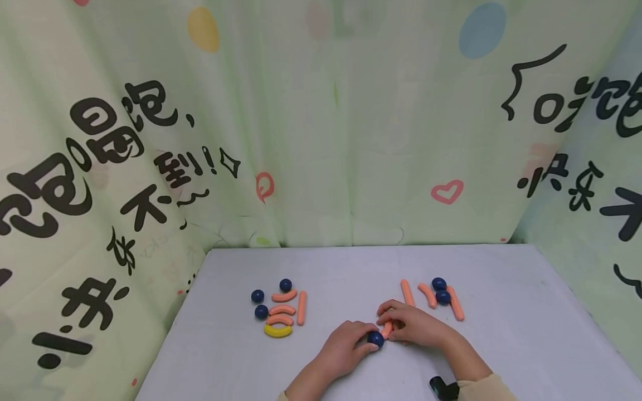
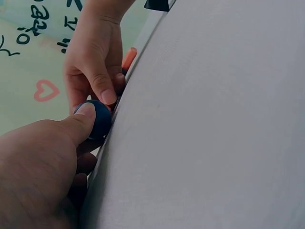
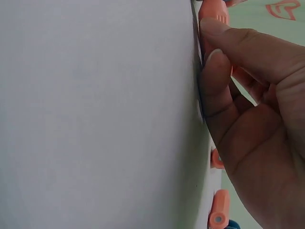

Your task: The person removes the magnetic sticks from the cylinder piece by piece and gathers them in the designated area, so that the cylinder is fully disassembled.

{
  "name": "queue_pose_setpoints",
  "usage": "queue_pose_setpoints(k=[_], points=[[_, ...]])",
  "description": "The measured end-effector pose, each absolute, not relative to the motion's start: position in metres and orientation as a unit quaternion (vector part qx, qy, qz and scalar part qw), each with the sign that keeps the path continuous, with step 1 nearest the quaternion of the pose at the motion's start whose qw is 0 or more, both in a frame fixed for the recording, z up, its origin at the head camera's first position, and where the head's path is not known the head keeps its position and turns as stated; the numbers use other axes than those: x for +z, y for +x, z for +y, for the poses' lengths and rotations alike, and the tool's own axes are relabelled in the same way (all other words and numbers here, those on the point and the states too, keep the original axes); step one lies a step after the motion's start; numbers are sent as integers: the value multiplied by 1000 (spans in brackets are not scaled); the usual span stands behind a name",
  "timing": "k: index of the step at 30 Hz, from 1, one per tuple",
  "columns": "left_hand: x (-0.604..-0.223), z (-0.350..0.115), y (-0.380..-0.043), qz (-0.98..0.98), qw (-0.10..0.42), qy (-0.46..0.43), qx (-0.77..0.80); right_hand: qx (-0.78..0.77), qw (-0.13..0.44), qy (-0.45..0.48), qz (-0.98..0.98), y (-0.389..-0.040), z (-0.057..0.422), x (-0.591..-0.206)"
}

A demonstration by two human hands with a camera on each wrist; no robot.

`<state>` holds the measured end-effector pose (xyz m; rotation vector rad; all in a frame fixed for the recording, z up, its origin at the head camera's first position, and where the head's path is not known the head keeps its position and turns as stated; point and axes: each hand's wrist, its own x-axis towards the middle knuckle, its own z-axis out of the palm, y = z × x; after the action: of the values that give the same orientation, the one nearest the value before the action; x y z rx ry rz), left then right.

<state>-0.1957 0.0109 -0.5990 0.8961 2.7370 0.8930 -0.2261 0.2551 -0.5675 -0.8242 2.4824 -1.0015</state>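
Note:
Between the thumb and fingers of my left hand (image 1: 346, 346) is a dark blue ball (image 1: 375, 339), resting at the table surface. My right hand (image 1: 418, 326) pinches an orange-pink sausage-shaped piece (image 1: 387, 329) right beside the ball. In the left wrist view the thumb lies over the blue ball (image 2: 101, 121), and the right hand (image 2: 97, 62) is close to it. The right wrist view shows thumb and finger on the sausage-shaped piece (image 3: 214, 14); the far end of it is cut off by the frame edge.
At the left lie several blue balls (image 1: 261, 312), curved and straight sausage-shaped pieces (image 1: 302, 308) and a yellow banana-shaped piece (image 1: 278, 331). Beyond my right hand are more sausage-shaped pieces (image 1: 455, 303) and two blue balls (image 1: 439, 284). A black object (image 1: 443, 388) sits by the right sleeve.

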Motion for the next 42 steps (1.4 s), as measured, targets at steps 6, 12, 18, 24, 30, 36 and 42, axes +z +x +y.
queue_pose_setpoints(k=[6,12,18,24,30,36,42], points=[[-600,10,-196,904,60,299,300,-318,128,-294,892,-226,256,-569],[-601,10,-196,903,49,303,300,-320,78,-289,899,-223,265,-573],[-603,11,-196,905,50,294,302,-332,27,-243,911,-217,282,-571],[-602,12,-195,908,56,283,304,-309,-15,-201,930,-210,297,-567],[-602,12,-195,912,50,280,294,-278,6,-118,953,-207,309,-567],[-604,12,-196,909,45,287,298,-273,20,-97,957,-209,315,-570],[-605,12,-197,906,39,294,301,-274,23,-103,956,-209,317,-571]])
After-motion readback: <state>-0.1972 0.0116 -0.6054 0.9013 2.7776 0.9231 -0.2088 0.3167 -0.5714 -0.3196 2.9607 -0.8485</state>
